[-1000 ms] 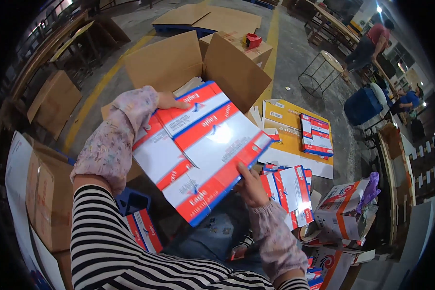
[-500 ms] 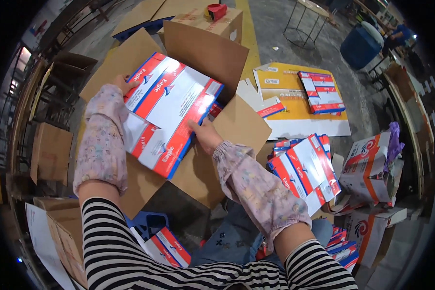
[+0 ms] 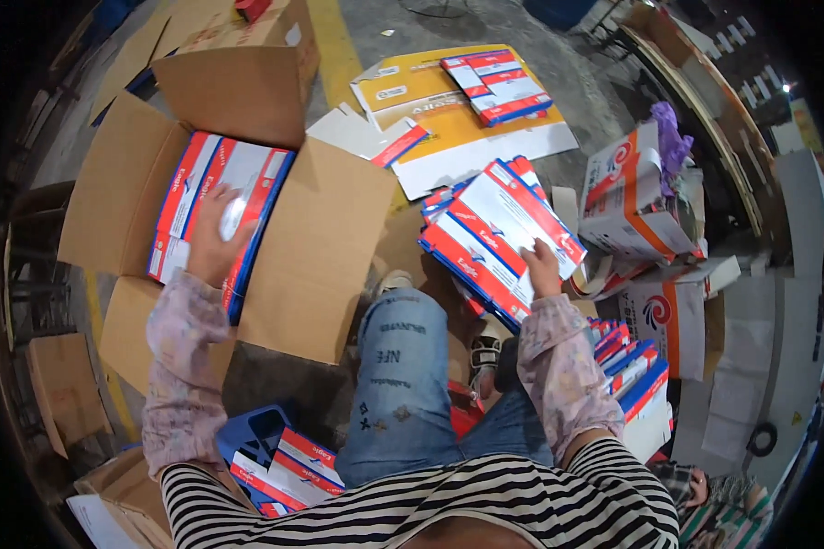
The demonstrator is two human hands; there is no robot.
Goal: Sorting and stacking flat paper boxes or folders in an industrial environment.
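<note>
Grey, worn concrete floor (image 3: pixel 609 80) spreads beneath everything, with a pale scrap (image 3: pixel 388 33) lying on it near the top; a broad yellow stripe (image 3: pixel 341 50) is painted across it, and a thinner length of yellow line shows at the lower left; the thin legs of a stool (image 3: pixel 435 10) and the base of a blue barrel (image 3: pixel 558 9) stand at the upper edge; a long wooden frame (image 3: pixel 700 105) slants down the right side, near a grey panel (image 3: pixel 787 320); one small light (image 3: pixel 786 88) glows at upper right; dim furniture (image 3: pixel 41 212) fills the left edge, its kind unclear.
</note>
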